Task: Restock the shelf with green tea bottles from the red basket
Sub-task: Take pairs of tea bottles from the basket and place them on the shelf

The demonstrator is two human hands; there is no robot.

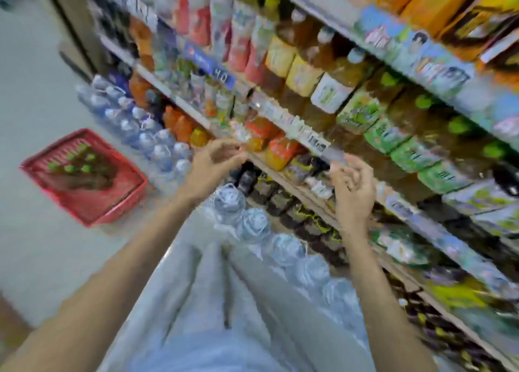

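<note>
Head view caught the left hand (216,161) and right hand (352,186) loosely curled before the shelf (292,124), gripping nothing, probably between bottles. Green tea bottles (75,166) stood upright in the red basket (112,214) on the floor to the left, well apart from both hands, ready for picking. Blur smeared the labels, so their count was unclear

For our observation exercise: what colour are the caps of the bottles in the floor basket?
Green, clearest in the head view on the bottle caps.
</note>
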